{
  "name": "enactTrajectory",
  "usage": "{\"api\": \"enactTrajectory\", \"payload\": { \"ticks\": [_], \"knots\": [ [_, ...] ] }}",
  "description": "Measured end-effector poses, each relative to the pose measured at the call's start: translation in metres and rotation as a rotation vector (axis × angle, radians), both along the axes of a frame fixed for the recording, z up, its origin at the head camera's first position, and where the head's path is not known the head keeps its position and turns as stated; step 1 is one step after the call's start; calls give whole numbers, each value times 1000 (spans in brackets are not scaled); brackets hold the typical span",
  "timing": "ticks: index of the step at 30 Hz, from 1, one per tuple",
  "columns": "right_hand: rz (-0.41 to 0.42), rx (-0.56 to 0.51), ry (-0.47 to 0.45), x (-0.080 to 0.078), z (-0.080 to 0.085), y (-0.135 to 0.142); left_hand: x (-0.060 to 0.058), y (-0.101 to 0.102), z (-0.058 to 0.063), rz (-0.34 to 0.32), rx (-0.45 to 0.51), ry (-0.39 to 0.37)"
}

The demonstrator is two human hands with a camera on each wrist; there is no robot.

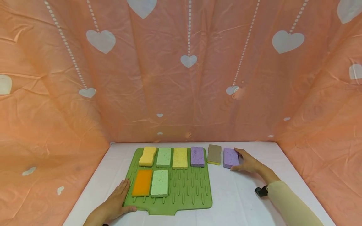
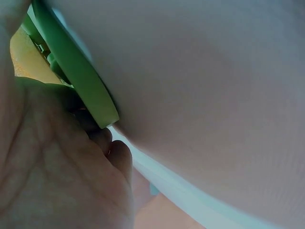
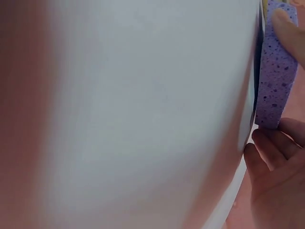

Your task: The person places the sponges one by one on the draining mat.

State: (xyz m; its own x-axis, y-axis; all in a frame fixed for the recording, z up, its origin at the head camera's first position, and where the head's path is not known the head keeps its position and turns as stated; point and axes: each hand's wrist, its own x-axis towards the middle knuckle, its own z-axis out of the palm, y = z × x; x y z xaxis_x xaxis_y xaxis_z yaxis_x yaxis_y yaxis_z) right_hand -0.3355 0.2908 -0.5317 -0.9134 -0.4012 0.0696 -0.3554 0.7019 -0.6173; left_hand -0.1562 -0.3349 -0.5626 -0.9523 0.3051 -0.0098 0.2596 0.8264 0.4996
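My right hand (image 1: 249, 161) holds a purple sponge (image 1: 230, 158) on the white table, right of the mat, with the thumb at its near end and fingers at its far end. The right wrist view shows the same speckled purple sponge (image 3: 276, 71) between thumb and fingertips. A sponge with a grey-brown top and yellow base (image 1: 214, 153) lies just left of it. At the green ridged mat (image 1: 192, 194), my left hand (image 1: 114, 201) rests along the left edge, fingers extended and thumb at the front left corner. In the left wrist view the mat's rim (image 2: 78, 71) meets those fingers.
Along the mat's back row sit a yellow wavy sponge (image 1: 147, 156), a green one (image 1: 163, 157), a yellow one (image 1: 180, 158) and another purple one (image 1: 197, 156). In front are an orange sponge (image 1: 142, 183) and a second green one (image 1: 160, 183). Orange heart-patterned curtains (image 1: 186, 100) enclose the table.
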Motion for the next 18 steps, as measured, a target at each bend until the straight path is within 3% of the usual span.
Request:
{"api": "enactTrajectory", "payload": {
  "ticks": [8, 18],
  "knots": [
    [-38, -1, 30, 9, 9, -1, 0, 1, 1, -4, -7, 1],
    [-4, -28, 117, 14, 12, -8, 3, -1, -1, -35, 40, 6]
  ]
}}
